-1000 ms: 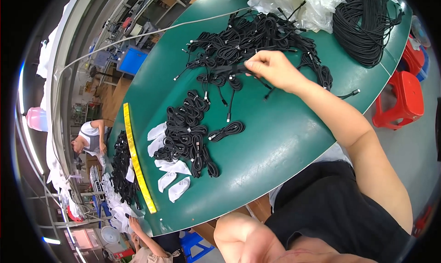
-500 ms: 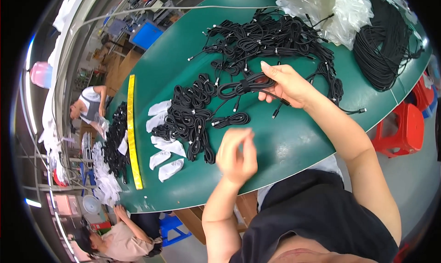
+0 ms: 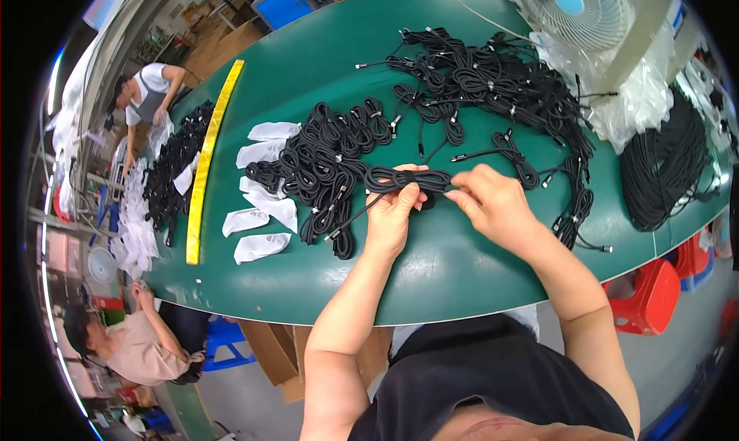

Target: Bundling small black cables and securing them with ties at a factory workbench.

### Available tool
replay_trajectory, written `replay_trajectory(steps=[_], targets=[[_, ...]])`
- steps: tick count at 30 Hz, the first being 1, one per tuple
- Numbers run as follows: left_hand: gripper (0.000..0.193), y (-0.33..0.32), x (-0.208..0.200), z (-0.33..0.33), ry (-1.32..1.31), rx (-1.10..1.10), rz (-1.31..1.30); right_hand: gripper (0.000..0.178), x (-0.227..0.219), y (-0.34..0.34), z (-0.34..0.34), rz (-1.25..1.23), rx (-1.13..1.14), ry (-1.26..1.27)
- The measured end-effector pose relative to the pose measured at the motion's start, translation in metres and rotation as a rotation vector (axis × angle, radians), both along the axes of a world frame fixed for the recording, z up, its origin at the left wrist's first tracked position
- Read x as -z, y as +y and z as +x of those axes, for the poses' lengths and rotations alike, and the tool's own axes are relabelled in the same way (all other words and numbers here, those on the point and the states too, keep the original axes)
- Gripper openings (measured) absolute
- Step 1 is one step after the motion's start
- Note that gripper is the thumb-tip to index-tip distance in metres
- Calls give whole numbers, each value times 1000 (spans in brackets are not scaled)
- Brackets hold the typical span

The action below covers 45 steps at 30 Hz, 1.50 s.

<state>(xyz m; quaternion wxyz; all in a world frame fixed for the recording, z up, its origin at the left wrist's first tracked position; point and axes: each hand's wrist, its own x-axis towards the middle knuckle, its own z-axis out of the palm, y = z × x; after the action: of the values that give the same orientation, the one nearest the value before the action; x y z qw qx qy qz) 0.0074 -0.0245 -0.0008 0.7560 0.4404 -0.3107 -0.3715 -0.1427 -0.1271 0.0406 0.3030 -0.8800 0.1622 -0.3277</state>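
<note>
A coiled black cable point(image 3: 400, 181) with a dark band round its middle is held above the green table point(image 3: 431, 287). My left hand point(image 3: 392, 218) is closed round it from below, thumb over the band. At the coil's right end, my right hand point(image 3: 493, 202) pinches with thumb and fingertips. A loose end with a plug hangs down to the left. Just left lies a heap of coiled black cables point(image 3: 323, 156), with several white pouches point(image 3: 263, 246) along its left side. One more cable coil point(image 3: 517, 160) lies beyond my right hand.
A large pile of black cables point(image 3: 493, 79) curves along the far right. Behind stand a fan point(image 3: 573, 10) and clear plastic bags point(image 3: 639, 110); a thick black cable hank point(image 3: 666, 168) is beside them. A yellow strip point(image 3: 212, 164) crosses the left. Two people work beyond it. A red stool point(image 3: 650, 299) stands right.
The coil was in my right hand alone; now my left hand has come up and grips it too. My right hand has shifted to its right end. The view has also moved.
</note>
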Motion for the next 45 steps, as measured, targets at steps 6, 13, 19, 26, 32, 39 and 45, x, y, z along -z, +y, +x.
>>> replay_trajectory(steps=[6,13,19,26,32,39,45], targets=[[33,5,5,-5,12,40,82,9,-8,8,-1,-99,-72,84],[34,2,1,-4,102,68,37,10,-6,10,1,-9,-156,88],[25,4,4,-15,-12,130,129,11,1,9,5,-176,-97,-4],[30,2,1,-10,150,142,87,11,-9,9,0,-51,-50,94],[28,7,4,-20,63,239,212,11,5,12,3,-155,-86,-18],[28,4,-3,-11,148,149,122,13,-9,12,-2,38,-82,115],[31,9,4,-15,39,219,193,18,-4,12,-2,131,-178,117]])
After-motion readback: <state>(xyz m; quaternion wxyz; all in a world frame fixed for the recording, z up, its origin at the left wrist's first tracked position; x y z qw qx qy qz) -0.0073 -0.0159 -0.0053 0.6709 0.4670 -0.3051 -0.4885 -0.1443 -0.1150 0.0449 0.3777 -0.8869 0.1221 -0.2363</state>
